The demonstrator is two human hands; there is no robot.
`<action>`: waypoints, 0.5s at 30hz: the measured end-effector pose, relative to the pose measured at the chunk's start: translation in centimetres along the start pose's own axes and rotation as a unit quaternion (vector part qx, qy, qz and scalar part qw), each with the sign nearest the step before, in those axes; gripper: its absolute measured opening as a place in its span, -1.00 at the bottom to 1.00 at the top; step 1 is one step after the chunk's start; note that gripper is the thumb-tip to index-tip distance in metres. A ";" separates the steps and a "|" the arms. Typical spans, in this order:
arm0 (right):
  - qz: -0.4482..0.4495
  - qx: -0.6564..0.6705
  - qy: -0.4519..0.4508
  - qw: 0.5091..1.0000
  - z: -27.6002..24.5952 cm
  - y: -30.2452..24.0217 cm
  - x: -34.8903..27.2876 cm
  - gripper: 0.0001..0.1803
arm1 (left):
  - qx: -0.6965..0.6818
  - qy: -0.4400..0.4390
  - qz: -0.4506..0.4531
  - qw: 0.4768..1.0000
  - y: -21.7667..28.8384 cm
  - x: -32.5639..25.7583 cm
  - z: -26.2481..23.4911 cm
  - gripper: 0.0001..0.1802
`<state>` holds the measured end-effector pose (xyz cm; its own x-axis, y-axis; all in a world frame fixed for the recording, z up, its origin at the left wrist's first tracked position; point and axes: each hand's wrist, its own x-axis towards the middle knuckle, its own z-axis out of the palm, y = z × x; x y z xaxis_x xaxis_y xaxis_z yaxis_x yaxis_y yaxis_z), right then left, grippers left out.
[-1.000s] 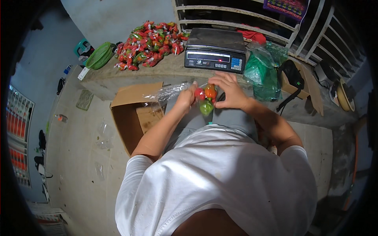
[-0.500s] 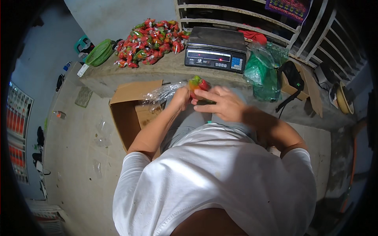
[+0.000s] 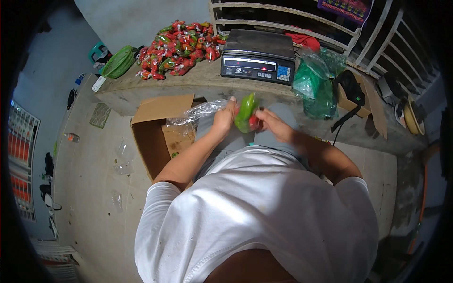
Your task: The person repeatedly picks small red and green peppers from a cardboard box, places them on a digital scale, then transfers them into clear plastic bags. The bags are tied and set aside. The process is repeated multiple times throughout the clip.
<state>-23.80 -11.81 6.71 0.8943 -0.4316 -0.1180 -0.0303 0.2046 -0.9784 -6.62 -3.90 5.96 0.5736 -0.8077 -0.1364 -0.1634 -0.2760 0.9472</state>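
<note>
Peppers (image 3: 181,49) left of scale (image 3: 257,59) look bagged, done; pepper bunch (image 3: 246,113) nearside of scale seems unfinished: right hand (image 3: 277,126) pinching it, left hand (image 3: 223,118) curled alongside, grip unclear.

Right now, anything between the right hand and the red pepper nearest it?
Nothing solid visible: the right hand touches the red pepper. Blur hides whether any of the clear plastic by the left hand comes between.

Green basket (image 3: 118,63) on ledge (image 3: 198,79); red cloth (image 3: 304,41) near white bars (image 3: 352,44); purple fabric (image 3: 344,8) above.
</note>
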 end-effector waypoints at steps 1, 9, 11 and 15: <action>0.089 0.124 -0.036 0.988 0.4 -0.2 -0.1 -0.57 | 0.074 0.028 0.056 0.995 0.0 0.0 0.0 -0.51; 0.056 -0.001 0.024 0.998 2.2 -3.1 -1.3 -0.75 | -0.152 0.046 0.000 0.987 -1.8 1.6 -0.8 -0.45; -0.223 -0.447 0.142 0.855 4.0 -4.1 -2.4 -0.62 | -0.190 0.026 -0.047 0.980 -4.3 3.7 -1.2 -0.41; -0.338 -0.690 0.057 0.638 2.9 -5.1 -1.7 -0.35 | -0.261 -0.087 -0.088 0.957 -1.4 1.0 -0.2 -0.50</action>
<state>-23.87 -9.61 12.36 0.8753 -0.0886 0.4753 -0.0890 -0.9958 -0.0216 -5.63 -4.19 4.56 0.4050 -0.8599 -0.3106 0.3726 -0.1550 0.9149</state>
